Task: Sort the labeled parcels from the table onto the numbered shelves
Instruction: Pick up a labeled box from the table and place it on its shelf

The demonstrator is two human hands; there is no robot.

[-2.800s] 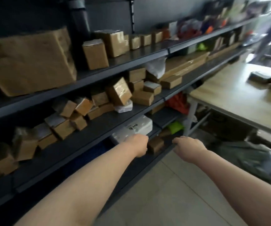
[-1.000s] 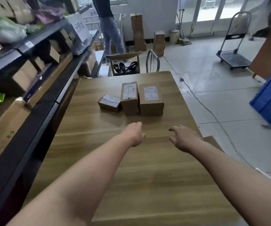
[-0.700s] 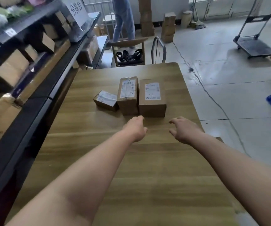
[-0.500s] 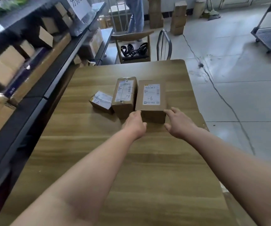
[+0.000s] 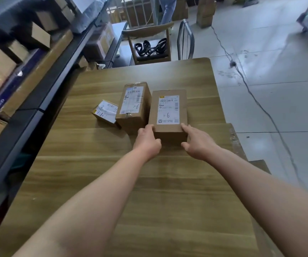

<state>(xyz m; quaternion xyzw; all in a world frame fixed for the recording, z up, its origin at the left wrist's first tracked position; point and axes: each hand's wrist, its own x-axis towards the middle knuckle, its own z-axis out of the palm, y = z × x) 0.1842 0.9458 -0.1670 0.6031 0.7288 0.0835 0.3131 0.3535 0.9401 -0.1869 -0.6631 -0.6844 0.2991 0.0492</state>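
Three labelled cardboard parcels lie on the wooden table [image 5: 149, 197]. The right one, marked "1-6" [image 5: 168, 110], is the nearest. My left hand [image 5: 147, 140] grips its near left corner, fingers along the side and thumb on the front face. My right hand [image 5: 196, 142] holds the near right corner, with the index finger on the top edge and the thumb low at the front. A taller taped parcel [image 5: 133, 104] stands just left of it, touching. A small flat parcel [image 5: 105, 111] lies further left.
Dark metal shelves [image 5: 43, 93] holding cardboard boxes run along the table's left side. A wooden chair [image 5: 149, 34] with black straps on its seat stands beyond the far edge. A person's legs [image 5: 167, 8] show behind it. A cable [image 5: 251, 93] crosses the grey floor on the right.
I turned from the shelves to the table. Both hands reached forward and closed on the near corners of the "1-6" parcel, which they only touched half a second ago.
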